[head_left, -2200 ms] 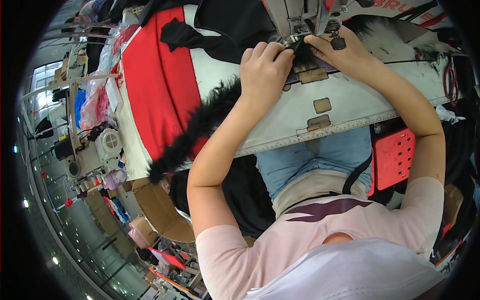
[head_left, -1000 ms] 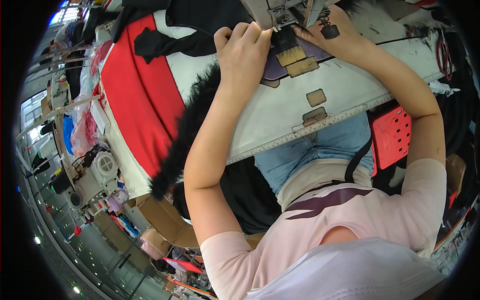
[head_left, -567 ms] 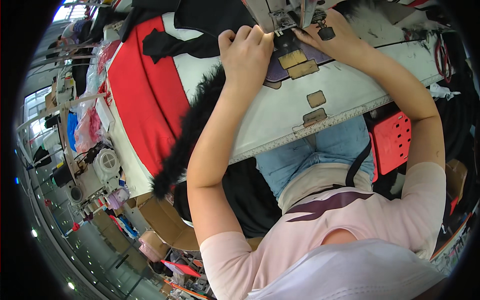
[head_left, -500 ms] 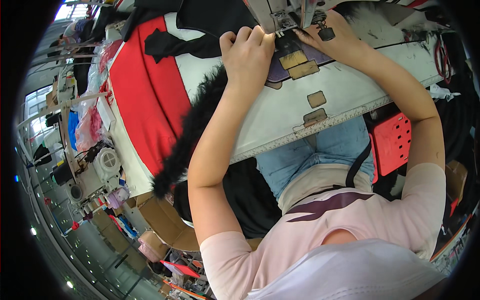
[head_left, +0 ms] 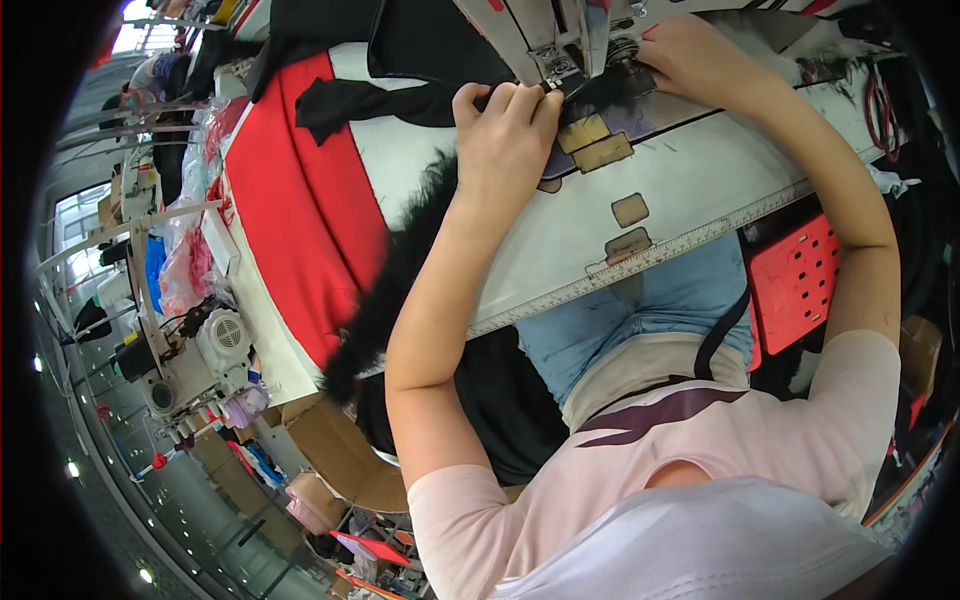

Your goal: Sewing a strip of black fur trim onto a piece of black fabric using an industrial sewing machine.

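Observation:
Under the head of a sewing machine, dark fluffy material shows beside the needle area. My left hand is just left of the presser foot, its fingers curled down on black fabric. A long black fur strip passes beneath my left wrist and trails over the near left table edge. To the right of the machine head, my right hand has bent fingers close to black fur. What its fingertips grip is hidden behind machine parts.
Red cloth lies left on the white table, and a measuring tape runs along its near edge. Larger black fabric spreads behind my left hand. A red perforated plastic piece sits below the table, and a cardboard box stands lower left.
My right hand has moved right, away from the needle, and more black fur shows there. My left hand stays beside the presser foot. The whole view has shifted slightly.

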Demonstrator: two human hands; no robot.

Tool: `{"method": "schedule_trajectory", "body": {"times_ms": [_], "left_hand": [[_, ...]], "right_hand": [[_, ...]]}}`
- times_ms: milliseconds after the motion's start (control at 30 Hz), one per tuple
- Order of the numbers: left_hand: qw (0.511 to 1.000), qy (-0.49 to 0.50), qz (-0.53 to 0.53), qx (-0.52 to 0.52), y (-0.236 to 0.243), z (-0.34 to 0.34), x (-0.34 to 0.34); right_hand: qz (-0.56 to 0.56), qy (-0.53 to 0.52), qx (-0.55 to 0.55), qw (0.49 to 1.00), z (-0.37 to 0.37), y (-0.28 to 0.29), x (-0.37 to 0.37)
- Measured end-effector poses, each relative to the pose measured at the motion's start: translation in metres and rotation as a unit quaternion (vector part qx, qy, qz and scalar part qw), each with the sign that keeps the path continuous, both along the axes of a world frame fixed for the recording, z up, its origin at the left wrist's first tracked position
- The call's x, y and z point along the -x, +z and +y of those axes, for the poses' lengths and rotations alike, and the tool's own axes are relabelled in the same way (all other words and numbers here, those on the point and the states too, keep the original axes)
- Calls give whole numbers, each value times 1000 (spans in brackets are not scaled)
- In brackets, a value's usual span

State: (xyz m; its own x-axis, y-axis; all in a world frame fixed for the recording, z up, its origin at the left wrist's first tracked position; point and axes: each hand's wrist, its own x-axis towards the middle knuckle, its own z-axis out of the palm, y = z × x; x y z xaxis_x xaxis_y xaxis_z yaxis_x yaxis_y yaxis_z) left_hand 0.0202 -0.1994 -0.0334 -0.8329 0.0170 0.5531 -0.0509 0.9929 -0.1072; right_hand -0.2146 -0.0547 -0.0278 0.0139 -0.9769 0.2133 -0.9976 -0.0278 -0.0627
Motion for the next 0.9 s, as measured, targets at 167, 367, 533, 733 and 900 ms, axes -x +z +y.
{"method": "schedule_trajectory", "body": {"times_ms": [167,367,533,733,900], "left_hand": [[1000,3,-9,1,0,6,2],[1000,18,0,-1,-4,4,-1],[998,23,13,-57,0,4,-2],[997,6,8,-74,0,0,-4],[992,-14,-18,-124,3,-2,-7]], "right_hand": [[83,46,20,995,6,10,-16],[-162,3,99,982,-6,8,-39],[-334,-77,-40,939,-13,20,-51],[18,172,195,965,-9,-8,-41],[-39,119,160,979,-1,-11,-39]]}}
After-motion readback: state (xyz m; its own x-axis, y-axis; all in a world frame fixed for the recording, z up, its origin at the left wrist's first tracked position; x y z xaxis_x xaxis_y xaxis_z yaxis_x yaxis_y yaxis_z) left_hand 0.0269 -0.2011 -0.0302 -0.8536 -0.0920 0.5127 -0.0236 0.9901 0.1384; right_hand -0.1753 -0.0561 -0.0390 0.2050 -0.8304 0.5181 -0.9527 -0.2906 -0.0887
